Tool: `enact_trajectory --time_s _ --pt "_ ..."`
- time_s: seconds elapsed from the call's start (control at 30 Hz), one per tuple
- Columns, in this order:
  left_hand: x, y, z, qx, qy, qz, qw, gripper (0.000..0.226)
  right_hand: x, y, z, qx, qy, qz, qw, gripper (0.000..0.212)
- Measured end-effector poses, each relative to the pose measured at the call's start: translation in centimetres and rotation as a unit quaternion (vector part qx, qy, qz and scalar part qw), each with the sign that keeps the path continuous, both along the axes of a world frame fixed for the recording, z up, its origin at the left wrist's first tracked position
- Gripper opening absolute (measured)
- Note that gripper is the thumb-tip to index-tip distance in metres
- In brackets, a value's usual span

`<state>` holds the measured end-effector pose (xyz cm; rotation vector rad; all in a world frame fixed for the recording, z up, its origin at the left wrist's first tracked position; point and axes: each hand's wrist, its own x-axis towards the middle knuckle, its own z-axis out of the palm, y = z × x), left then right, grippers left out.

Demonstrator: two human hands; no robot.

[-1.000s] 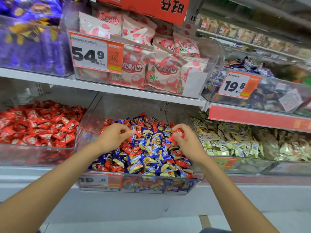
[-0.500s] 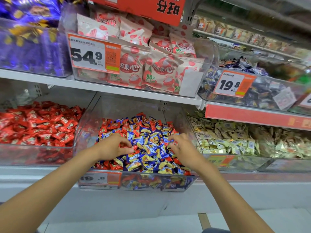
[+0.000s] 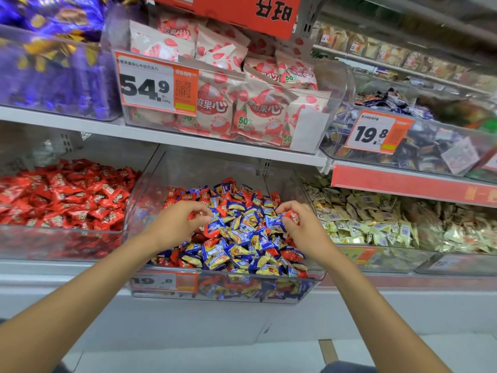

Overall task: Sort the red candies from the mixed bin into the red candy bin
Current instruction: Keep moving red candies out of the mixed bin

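The clear mixed bin (image 3: 309,289) in the middle of the lower shelf holds blue-and-yellow candies (image 3: 242,238) with red candies scattered among them. My left hand (image 3: 177,224) hovers over the pile's left side, its fingers curled round red candies (image 3: 197,215). Over the pile's right side, my right hand (image 3: 301,227) pinches a red candy (image 3: 291,216) between thumb and fingers. The red candy bin (image 3: 61,246), full of red wrappers, stands directly to the left.
A bin of pale yellow candies (image 3: 376,227) sits to the right. The upper shelf (image 3: 188,142) overhangs the bins, carrying pink-and-white bags (image 3: 242,109), purple candies (image 3: 53,76) and price tags. A white floor lies below.
Both hands dipped down into the pile half a second ago and have come back up a little. The right hand now shows a red candy in its pinch.
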<state>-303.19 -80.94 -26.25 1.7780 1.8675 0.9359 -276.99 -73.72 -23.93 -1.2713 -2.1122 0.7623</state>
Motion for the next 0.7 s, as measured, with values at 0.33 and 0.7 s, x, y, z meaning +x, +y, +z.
enact_trajectory --time_s 0.33,0.7 --pt "0.3 1.2 -1.1 -0.075 0.011 -0.058 0.995 0.032 -1.4 0.8 -0.4 -0.012 -0.053 0.009 0.998 0.012" --pt "-0.1 1.2 -1.1 -0.047 0.003 -0.044 0.998 0.009 -2.6 2.6 -2.1 -0.092 -0.118 0.057 0.987 0.015"
